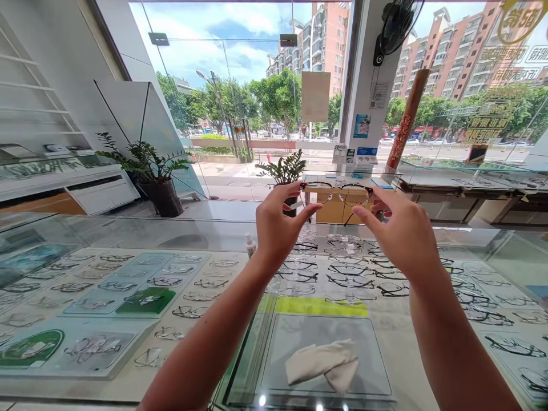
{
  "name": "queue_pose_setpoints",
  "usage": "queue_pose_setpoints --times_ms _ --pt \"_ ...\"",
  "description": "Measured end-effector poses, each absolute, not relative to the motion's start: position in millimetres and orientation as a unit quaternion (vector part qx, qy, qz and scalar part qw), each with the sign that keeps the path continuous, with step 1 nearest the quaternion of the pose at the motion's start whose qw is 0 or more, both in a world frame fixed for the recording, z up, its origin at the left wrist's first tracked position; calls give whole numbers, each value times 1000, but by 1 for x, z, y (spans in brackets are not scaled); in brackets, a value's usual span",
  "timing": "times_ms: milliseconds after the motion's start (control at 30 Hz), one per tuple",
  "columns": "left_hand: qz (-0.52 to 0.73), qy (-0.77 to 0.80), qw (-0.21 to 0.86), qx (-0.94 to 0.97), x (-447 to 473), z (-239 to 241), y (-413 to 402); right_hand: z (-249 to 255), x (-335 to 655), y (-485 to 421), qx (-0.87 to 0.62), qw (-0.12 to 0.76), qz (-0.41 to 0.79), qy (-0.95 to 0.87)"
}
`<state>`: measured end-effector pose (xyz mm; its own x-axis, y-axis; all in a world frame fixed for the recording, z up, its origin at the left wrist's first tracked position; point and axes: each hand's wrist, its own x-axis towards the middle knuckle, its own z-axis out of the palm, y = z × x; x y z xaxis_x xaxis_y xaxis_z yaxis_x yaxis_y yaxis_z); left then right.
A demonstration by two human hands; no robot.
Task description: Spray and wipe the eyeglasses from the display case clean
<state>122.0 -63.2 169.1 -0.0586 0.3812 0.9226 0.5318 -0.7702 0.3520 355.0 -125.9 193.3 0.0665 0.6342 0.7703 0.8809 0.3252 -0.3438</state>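
Observation:
Both my hands hold up a pair of eyeglasses [337, 188] with a dark upper rim and clear lenses, above the glass display counter. My left hand [280, 220] pinches the frame at its left end, thumb pointing inward below the lens. At the opposite end my right hand [400, 228] grips the frame between thumb and fingers. One dark temple tip shows below the right lens. Below my hands, a crumpled beige cloth [323, 363] lies on a grey tray mat [317, 328] on the counter.
Rows of eyeglass frames [349, 268] fill the glass counter [222, 234]. A small white spray bottle [250, 244] stands left of my left forearm. Beyond are potted plants [160, 188], a wall fan [396, 28], another display counter [454, 185] and large windows onto a street.

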Motion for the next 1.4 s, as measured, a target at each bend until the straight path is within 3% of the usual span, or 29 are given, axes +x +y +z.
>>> queue_pose_setpoints --times_ms 167,500,633,933,1200,1400 --pt "-674 -288 71 -677 118 166 -53 189 351 -116 -486 532 -167 -673" --pt "-694 -245 -59 -674 121 158 -36 186 337 -115 -435 562 -242 -661" --pt "-705 -258 -3 -661 122 158 -40 186 337 -114 -446 558 -237 -659" --pt "-711 -253 187 -628 128 162 -56 182 344 -106 -504 540 -36 -673" --pt "-712 -244 193 -630 129 162 -55 181 343 -104 -503 544 -16 -671" --pt "-722 -256 108 -633 128 156 -48 177 335 -102 -461 583 -114 -659"
